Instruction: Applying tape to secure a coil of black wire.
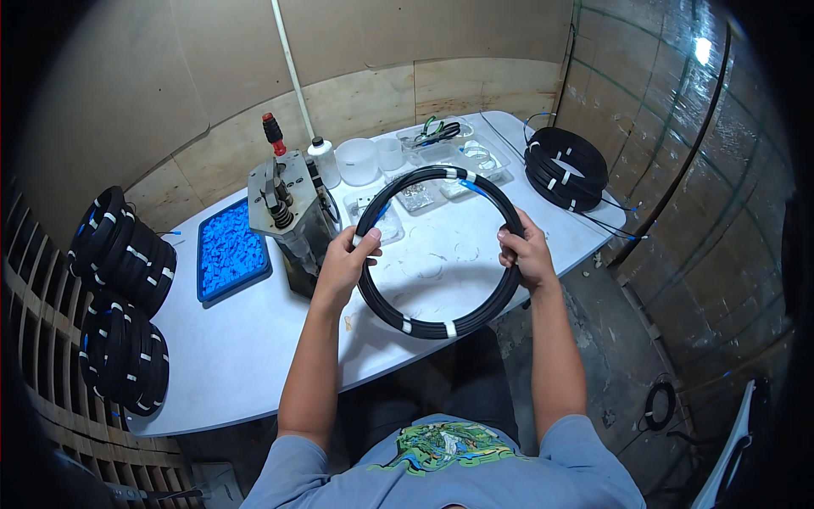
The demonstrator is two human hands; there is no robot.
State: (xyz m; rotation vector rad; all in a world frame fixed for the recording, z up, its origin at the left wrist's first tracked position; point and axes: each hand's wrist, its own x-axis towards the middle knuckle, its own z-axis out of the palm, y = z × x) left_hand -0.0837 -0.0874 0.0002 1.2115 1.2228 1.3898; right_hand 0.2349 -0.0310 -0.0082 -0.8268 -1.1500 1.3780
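Observation:
Between my two hands a coil of black cable is held up over the front of the white table. White tape bands wrap it in several places, and blue pieces show near its top left and top right. My left hand is closed round the coil's left side, thumb on top. On the opposite side, my right hand grips it with the fingers curled in. Close to my left hand stands a metal bench press with a red and black handle.
A blue tray of small blue parts lies left of the press. Stacked cable coils stand at the left edge, more coils at the far right. A white bottle, tubs and clear trays line the back.

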